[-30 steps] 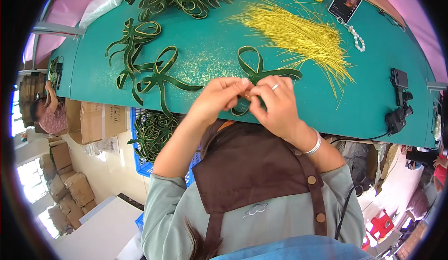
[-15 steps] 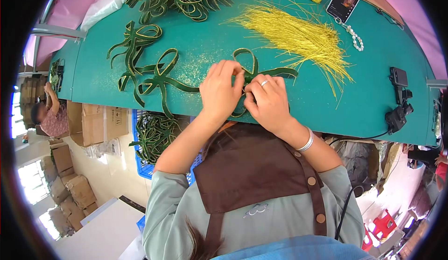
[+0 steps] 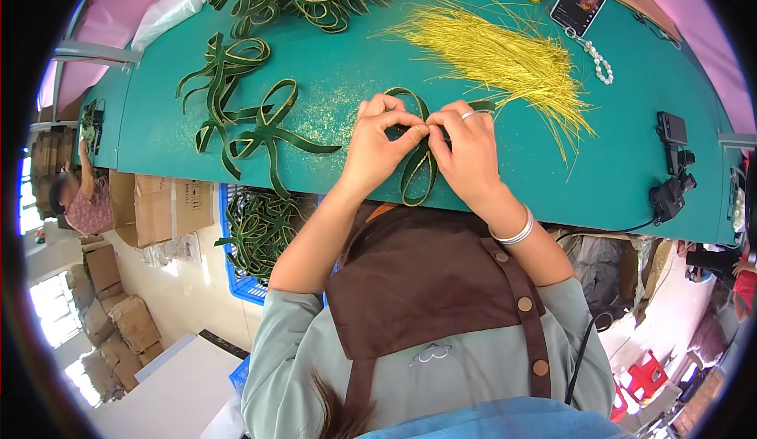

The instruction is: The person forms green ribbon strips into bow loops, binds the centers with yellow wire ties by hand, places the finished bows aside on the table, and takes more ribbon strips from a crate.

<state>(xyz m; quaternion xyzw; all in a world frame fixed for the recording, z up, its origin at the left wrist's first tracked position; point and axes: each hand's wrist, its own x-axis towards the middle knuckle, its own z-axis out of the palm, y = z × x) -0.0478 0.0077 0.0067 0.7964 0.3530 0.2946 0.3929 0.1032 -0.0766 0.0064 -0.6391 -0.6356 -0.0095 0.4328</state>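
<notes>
On the green table [image 3: 552, 195], shaped bows [image 3: 270, 133] lie left of the grip, loose wires [image 3: 505, 53] beyond it, rightward. Left hand [image 3: 385, 138] and right hand [image 3: 468, 146] narrowly pinch the middle of another bow [image 3: 408, 180], seemingly unfinished; any wire there is hidden.

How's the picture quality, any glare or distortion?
Head view: strong fisheye bending of the green table, black corners; head view: windows at left blown out white; head view: glints on the floor; head view: left hand, right hand and green ribbon fairly sharp.
</notes>
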